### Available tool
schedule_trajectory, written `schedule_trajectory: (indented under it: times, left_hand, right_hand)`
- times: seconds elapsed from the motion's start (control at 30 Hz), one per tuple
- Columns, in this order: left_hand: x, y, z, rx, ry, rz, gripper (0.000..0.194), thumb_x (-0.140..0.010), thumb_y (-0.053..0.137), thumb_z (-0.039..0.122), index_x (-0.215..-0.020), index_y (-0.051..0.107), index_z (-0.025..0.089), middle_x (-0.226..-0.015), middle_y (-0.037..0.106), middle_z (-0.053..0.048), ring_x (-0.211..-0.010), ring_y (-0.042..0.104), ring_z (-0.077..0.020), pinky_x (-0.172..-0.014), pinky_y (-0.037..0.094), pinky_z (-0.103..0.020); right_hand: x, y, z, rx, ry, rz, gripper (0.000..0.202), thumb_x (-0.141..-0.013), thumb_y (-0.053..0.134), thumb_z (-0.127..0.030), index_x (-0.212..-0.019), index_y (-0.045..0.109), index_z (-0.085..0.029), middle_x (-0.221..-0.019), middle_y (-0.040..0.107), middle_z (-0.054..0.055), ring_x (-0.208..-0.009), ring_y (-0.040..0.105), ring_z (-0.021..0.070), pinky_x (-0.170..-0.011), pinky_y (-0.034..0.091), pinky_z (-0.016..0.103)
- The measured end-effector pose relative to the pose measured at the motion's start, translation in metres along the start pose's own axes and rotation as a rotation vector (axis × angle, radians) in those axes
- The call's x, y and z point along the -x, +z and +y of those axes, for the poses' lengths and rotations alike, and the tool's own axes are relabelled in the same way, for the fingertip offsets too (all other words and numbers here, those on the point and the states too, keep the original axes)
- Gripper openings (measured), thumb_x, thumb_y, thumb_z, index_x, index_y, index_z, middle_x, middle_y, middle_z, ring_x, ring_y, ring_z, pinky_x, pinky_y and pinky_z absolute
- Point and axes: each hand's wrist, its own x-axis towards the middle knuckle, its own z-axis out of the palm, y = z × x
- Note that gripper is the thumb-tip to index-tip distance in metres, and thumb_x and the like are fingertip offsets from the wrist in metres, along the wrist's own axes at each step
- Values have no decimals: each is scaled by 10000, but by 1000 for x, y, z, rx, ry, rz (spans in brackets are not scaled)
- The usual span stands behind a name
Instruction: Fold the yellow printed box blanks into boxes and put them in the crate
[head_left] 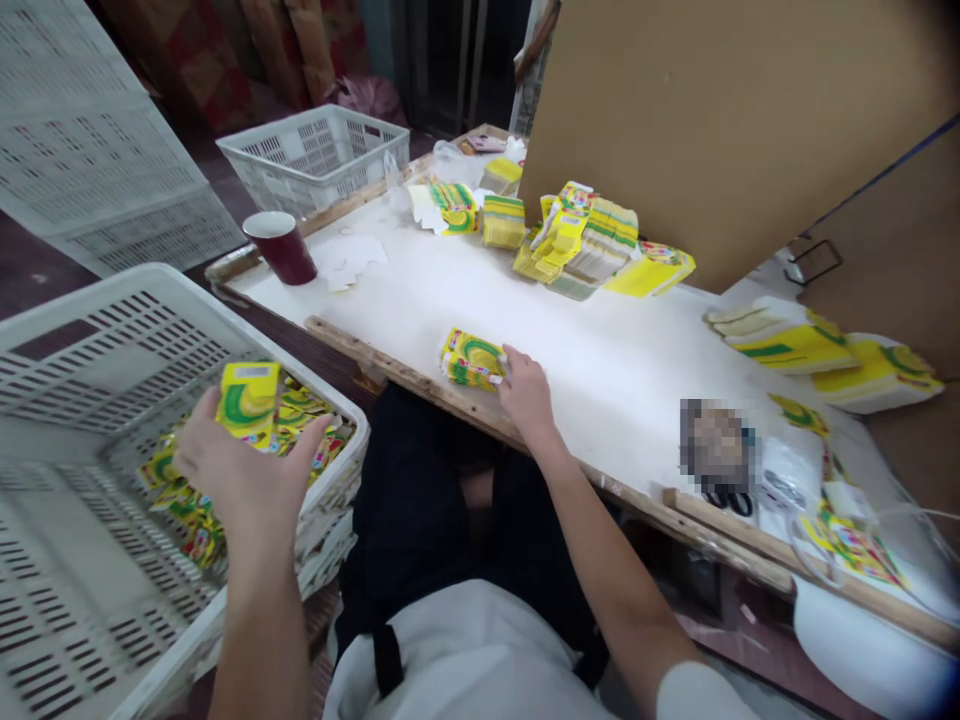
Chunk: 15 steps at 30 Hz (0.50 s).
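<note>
My left hand (244,465) is over the white plastic crate (161,285) at the left. Its thumb is spread away from its fingers. A small yellow and green carton (251,405) stands just beyond them, close to the fingertips and away from the thumb. More such cartons (176,500) lie in a loose heap inside the crate. On the white tabletop, near its front edge, my right hand (527,392) has its fingers closed on the right end of a short row of yellow and green cartons (472,358). Its grip is partly hidden.
Stacks of flat yellow cartons (577,245) lie along the cardboard wall (720,120), with further stacks (795,340) at the right. A maroon cup (281,250) stands at the table's left edge. Black scissors handles (727,500) lie at the right. Another white crate (315,165) is behind.
</note>
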Motion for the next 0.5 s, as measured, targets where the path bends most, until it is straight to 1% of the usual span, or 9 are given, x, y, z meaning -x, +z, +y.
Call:
schedule_trajectory:
  times: [0.07,0.17,0.27,0.33,0.4,0.5]
  left_hand:
    - [4,6,2,98,10,-91,843,-591,748,509,-1268,450,104,-1230,529,-196,-1170,458,-426,-997,303,-608]
    - [20,18,17,295,26,-292,636,-661,715,435,-1201,497,179,-1172,577,-128,-1140,514,-326,-985,370,-519]
    - [38,28,35,510,-39,-486,569,-694,696,378,-1197,486,215,-1188,575,-108,-1139,532,-266,-924,443,-446]
    - [45,30,43,634,-88,-612,545,-713,681,363,-1200,478,228,-1189,577,-102,-1147,533,-248,-902,464,-422]
    - [50,30,48,713,-116,-694,521,-722,672,354,-1192,485,229,-1175,587,-99,-1148,536,-239,-901,467,-412]
    - [55,31,51,756,-139,-741,498,-723,675,343,-1176,504,227,-1177,589,-99,-1148,537,-239,-917,454,-419]
  right_hand:
    - [-7,3,3,27,-1,-29,376,-732,523,-75,-1098,592,-126,-1013,633,152,-960,551,297,-906,398,481]
    - [-6,4,0,6,7,1,397,-702,524,-66,-1089,565,-144,-1025,602,145,-974,529,297,-904,385,481]
    - [3,2,-4,-56,19,48,438,-688,499,-50,-1115,504,-147,-1047,564,134,-991,514,271,-901,398,443]
    - [9,1,-5,-119,29,66,447,-689,459,-29,-1118,475,-156,-1022,556,113,-951,532,241,-875,422,411]
    - [14,1,-3,-190,42,65,443,-690,433,-18,-1105,461,-173,-967,559,84,-890,553,215,-848,441,399]
    - [16,-1,-1,-317,66,29,396,-698,457,-42,-1063,448,-197,-861,559,35,-808,578,189,-799,476,389]
